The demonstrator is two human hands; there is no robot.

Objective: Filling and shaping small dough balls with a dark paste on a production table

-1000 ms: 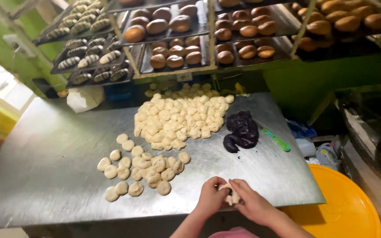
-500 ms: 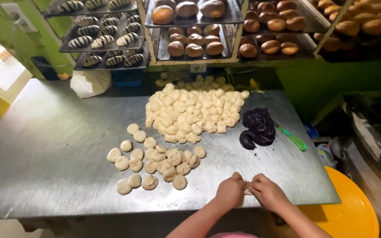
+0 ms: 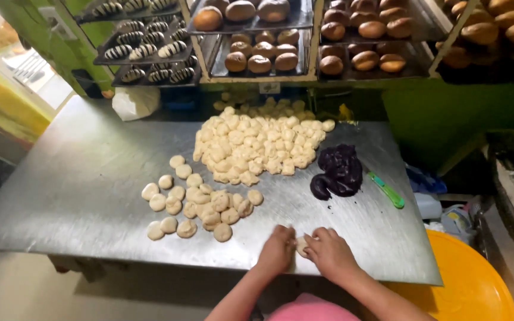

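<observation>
Steel worktable fills the middle of the frame, w/ racks of baked buns across the top edge and a yellow tub at lower right. Both hands meet at the table's near edge, bottom centre: left hand and right hand are curled in toward each other, fingertips closed on one small dough piece between them (mostly hidden, only a pale sliver shows). Up-frame sits a big heap of cut dough pieces; left of the hands, a looser group of rounded dough balls. Dark purple filling lies right of centre, green-handled tool just beside it. To do this well, I'd judge: even pressure from both sides, seam kept underneath, piece kept on the table.
</observation>
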